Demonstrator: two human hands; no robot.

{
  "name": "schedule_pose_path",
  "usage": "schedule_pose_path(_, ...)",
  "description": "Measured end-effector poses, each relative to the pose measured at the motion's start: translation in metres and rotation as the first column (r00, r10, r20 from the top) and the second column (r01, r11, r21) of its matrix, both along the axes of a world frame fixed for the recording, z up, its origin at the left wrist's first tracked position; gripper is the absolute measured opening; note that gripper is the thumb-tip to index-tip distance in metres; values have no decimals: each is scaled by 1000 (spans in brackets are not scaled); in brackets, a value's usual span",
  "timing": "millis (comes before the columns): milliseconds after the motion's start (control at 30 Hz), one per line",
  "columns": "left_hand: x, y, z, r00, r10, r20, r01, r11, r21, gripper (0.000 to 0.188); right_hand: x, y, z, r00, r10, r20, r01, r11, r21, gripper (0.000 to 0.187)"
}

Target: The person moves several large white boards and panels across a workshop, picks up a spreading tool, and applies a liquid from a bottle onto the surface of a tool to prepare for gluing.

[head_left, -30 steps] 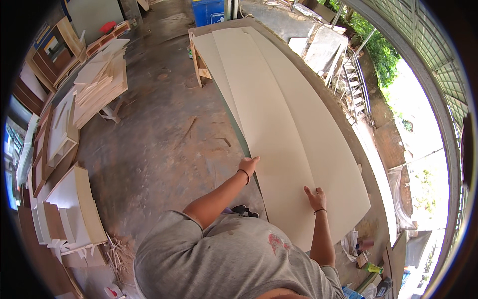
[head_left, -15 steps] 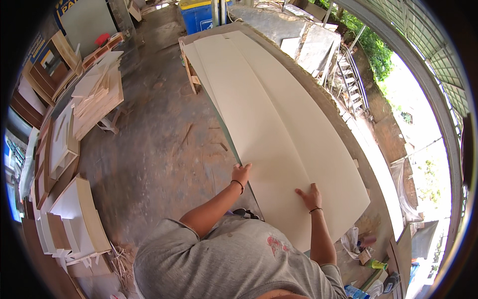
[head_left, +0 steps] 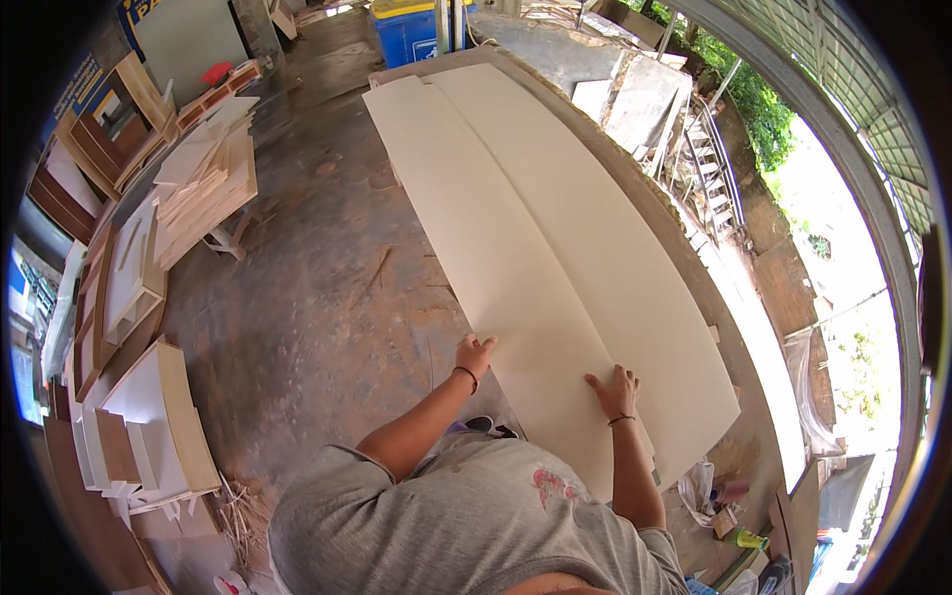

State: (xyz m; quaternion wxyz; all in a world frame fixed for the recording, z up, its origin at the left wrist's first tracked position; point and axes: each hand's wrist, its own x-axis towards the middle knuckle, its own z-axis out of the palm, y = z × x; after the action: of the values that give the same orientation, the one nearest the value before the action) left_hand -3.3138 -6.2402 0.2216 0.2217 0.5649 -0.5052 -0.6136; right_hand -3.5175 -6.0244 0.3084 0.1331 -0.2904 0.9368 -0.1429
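Note:
A long off-white panel (head_left: 496, 253) stretches away from me, lying on top of another off-white panel (head_left: 635, 268) that shows along its right side. At the upper panel's near left edge is my left hand (head_left: 476, 352), closed on the rim with its fingers curled. My right hand (head_left: 615, 390) rests on the upper panel close to its right edge, thumb spread from the other fingers. Both hands lie near my body. The far end of the upper panel sticks out left of the panel beneath.
Stacked wooden boards (head_left: 213, 178) and white cabinet pieces (head_left: 164, 426) stand left. A blue bin (head_left: 407, 38) is beyond the panels' far end. A plastic bag (head_left: 697, 493) and a yellow-green bottle (head_left: 751, 539) lie at the near right. Metal stairs (head_left: 716, 178) rise outside.
The upper panel has swung left at its far end, uncovering more of the panel below on the right and covering its left edge. Both hands stay near the same spots on it.

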Motion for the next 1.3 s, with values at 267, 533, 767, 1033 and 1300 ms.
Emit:
schedule_pose_path(267,-1,5,55,969,-142,201,178,969,-170,50,22,8,-12,995,-42,-89,42,999,-7,84)
schedule_pose_path(533,-17,13,51,941,-154,302,205,968,-143,78,104,8,35,950,290,116,-300,951,77,104)
schedule_pose_path(767,-17,20,63,970,-184,158,196,978,-64,80,115,12,23,914,406,-1,-399,897,193,99)
schedule_pose_path(1033,3,7,36,995,-86,-55,86,996,2,79,95,12,21,966,248,-75,-245,969,42,92)
schedule_pose_path(1300,6,10,56,982,-189,-2,189,982,16,82,39,22,25,1000,-3,-12,5,981,194,106)
